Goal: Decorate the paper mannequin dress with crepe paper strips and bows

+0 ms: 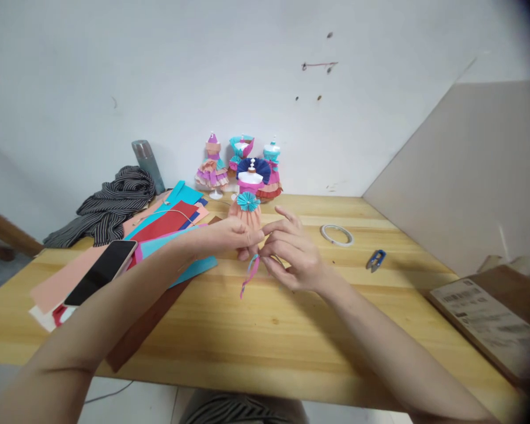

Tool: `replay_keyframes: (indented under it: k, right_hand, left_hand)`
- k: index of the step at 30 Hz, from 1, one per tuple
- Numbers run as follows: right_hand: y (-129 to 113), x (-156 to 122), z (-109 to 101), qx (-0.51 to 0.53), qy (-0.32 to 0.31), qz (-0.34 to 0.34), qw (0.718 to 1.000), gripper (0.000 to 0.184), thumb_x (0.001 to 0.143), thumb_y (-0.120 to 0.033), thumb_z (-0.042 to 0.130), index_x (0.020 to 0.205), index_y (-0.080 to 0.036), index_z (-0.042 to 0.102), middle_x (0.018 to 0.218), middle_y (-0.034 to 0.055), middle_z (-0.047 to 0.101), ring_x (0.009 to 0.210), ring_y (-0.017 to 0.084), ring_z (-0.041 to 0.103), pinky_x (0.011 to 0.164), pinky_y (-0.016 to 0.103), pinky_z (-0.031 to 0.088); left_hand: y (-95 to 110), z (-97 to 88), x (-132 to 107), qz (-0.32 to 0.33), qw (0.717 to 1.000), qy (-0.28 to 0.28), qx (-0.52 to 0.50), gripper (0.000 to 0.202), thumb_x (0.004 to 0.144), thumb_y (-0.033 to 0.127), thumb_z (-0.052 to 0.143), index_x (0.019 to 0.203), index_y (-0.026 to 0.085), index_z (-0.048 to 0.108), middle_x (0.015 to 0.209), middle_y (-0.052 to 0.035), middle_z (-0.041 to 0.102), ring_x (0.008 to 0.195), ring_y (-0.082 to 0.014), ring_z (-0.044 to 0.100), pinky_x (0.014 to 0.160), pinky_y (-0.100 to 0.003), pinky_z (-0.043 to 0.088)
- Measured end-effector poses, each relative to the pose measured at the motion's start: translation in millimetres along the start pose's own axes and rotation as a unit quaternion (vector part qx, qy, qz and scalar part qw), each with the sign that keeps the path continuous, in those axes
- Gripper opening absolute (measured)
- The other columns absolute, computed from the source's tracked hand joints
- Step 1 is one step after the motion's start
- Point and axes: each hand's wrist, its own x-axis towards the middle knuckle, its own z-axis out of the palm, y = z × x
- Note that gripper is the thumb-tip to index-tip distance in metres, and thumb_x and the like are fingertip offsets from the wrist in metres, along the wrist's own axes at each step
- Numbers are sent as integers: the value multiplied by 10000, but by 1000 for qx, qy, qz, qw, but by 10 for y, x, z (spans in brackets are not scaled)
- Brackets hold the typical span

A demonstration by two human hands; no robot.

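My left hand (236,235) and my right hand (294,253) meet over the middle of the table, fingertips pinched close together. A thin pink and blue paper strip (248,277) dangles from between them; its upper end is hidden by the fingers. Right behind my hands stands a small dress-form figure (248,202) with a dark blue pleated collar, a turquoise rosette and a peach skirt. My left hand covers the lower part of that skirt.
Three more dressed figures (212,165) stand by the wall. To the left lie coloured paper sheets (181,212), a phone (101,274), a striped cloth (119,197) and a bottle (148,162). Rightward are a tape roll (338,235), blue thread snips (375,259) and a cardboard box (490,318).
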Motion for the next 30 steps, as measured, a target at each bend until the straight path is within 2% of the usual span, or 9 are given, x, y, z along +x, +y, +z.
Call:
replay_keyframes:
  k: [3, 7, 10, 14, 19, 22, 25, 28, 30]
  right_hand:
    - [-26, -41, 55, -1, -6, 20, 1000, 156, 781, -93, 528, 717, -234, 517, 632, -29, 614, 790, 179, 617, 1051, 537, 336]
    - [-62, -105, 144, -16, -10, 56, 998, 148, 779, -100, 527, 717, -233, 509, 659, -17, 627, 752, 176, 577, 1047, 550, 321]
    - [-87, -124, 198, -38, -15, 81, 996, 154, 782, -114, 515, 691, -236, 488, 620, -20, 592, 689, 170, 533, 1037, 552, 324]
    - [-106, -114, 241, -39, 1, 107, 993, 171, 762, -96, 506, 675, -234, 457, 590, -30, 542, 690, 166, 533, 1044, 531, 313]
    - [-109, -100, 286, 14, 10, 179, 984, 155, 729, -96, 499, 666, -227, 442, 609, -31, 513, 675, 161, 524, 1010, 508, 337]
    - [-115, -78, 316, 62, 16, 239, 969, 173, 710, -94, 503, 632, -220, 415, 617, -25, 508, 637, 151, 506, 871, 425, 426]
    - [-114, -66, 336, 99, 11, 267, 958, 180, 708, -94, 513, 616, -218, 422, 609, -19, 515, 617, 151, 498, 718, 344, 442]
    - [-87, -90, 326, 115, 11, 273, 955, 158, 764, -124, 533, 638, -209, 489, 654, 2, 587, 668, 162, 549, 754, 360, 441]
    - [-58, -113, 297, 140, -1, 266, 954, 117, 806, -157, 547, 702, -200, 577, 748, 29, 659, 752, 176, 596, 805, 383, 442]
  left_hand:
    - [56, 96, -4, -23, 996, 57, 63, 519, 924, 427, 344, 512, 155, 504, 514, -9, 515, 534, -100, 481, 564, -239, 371]
    - [28, 239, 8, -18, 968, 153, 198, 474, 930, 361, 369, 496, 178, 428, 480, 14, 429, 492, -104, 391, 571, -266, 338]
    - [-44, 308, 24, -14, 942, 207, 264, 474, 936, 390, 355, 528, 182, 475, 514, -8, 449, 519, -131, 410, 575, -289, 319]
    - [-68, 359, 23, -62, 917, 266, 290, 516, 944, 474, 288, 664, 165, 592, 617, -72, 558, 619, -194, 525, 589, -310, 336]
    - [2, 407, -8, -112, 899, 275, 320, 549, 947, 480, 275, 681, 146, 620, 686, -112, 599, 686, -230, 584, 603, -315, 337]
    - [-4, 422, -6, -115, 889, 281, 342, 549, 952, 471, 269, 686, 139, 616, 717, -121, 608, 716, -232, 589, 600, -304, 318]
    - [-58, 411, 7, -130, 888, 292, 330, 565, 944, 505, 265, 673, 143, 603, 662, -97, 586, 681, -209, 564, 586, -292, 291]
    - [-126, 367, 11, -103, 910, 296, 273, 522, 940, 479, 305, 644, 159, 592, 564, -41, 522, 613, -168, 514, 573, -273, 282]
    - [-168, 328, 2, -73, 939, 272, 197, 486, 942, 428, 322, 639, 166, 596, 506, -11, 470, 566, -150, 478, 564, -262, 289]
